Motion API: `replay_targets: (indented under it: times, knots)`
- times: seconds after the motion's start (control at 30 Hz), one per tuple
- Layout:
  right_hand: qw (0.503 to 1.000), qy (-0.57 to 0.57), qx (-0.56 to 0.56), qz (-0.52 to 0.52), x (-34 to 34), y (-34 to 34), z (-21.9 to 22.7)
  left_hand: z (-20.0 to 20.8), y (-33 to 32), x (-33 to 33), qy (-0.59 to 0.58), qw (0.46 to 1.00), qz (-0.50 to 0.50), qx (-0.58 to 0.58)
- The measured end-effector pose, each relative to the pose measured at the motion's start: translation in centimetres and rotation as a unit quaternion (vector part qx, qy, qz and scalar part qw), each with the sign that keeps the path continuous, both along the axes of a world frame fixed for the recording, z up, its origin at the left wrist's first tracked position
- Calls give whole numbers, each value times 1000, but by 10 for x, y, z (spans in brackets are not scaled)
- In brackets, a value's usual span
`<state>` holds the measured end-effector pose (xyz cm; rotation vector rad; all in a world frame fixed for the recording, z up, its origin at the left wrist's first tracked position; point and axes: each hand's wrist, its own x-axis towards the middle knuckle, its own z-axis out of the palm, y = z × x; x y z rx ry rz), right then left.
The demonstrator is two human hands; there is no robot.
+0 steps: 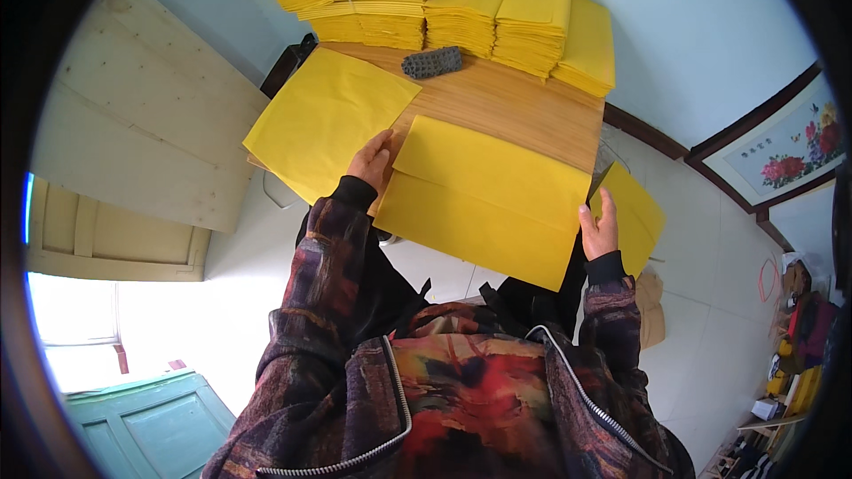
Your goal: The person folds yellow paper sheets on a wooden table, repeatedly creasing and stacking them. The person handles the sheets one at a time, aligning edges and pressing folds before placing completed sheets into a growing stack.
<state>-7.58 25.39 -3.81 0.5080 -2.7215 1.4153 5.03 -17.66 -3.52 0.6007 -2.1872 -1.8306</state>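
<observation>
A folded yellow sheet (pixel 488 204), paper or thin cloth, lies in front of me with a fold line across it, its near part reaching past the table's front edge. At its left edge is my left hand (pixel 369 160), fingers stretched out and held close together. My right hand (pixel 601 229) stands at the right edge, thumb against the sheet and fingers extended apart from it. Neither hand visibly closes round the sheet. A flat yellow sheet (pixel 328 120) lies to the left, and another yellow piece (pixel 635 217) shows beyond my right hand.
Stacks of folded yellow sheets (pixel 470 0) line the back of the wooden table (pixel 524 106). A dark grey textured block (pixel 432 62) lies before them. At left leans a wooden board (pixel 142 106); at right stands a framed flower picture (pixel 785 146). Shelves with goods (pixel 790 381) stand lower right.
</observation>
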Motion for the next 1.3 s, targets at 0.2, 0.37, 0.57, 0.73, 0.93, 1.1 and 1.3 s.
replay_targets:
  times: [0.2, 0.37, 0.57, 0.73, 0.93, 1.1, 1.3]
  knots:
    - [999, 34, -19, -2, 6, -3, 8, 4, 34, 2, -24, 901, -71, -426]
    - [973, 171, 132, 83, -3, -36, 29, 13, 62, 4, -128, 817, -60, -560]
    - [952, 131, 261, 90, 0, -59, 24, 11, 48, 6, -99, 882, -79, -453]
    - [947, 135, 275, 98, 2, -55, 22, 28, 16, 25, -229, 838, 21, -494]
    - [943, 123, 290, 103, 1, -60, 29, 20, -20, 26, -290, 822, 62, -487]
    - [933, 117, 321, 113, -5, -62, 33, 4, -48, 7, -311, 802, 86, -503]
    - [927, 101, 336, 134, -14, -64, 34, 14, -57, -7, -316, 814, 82, -481]
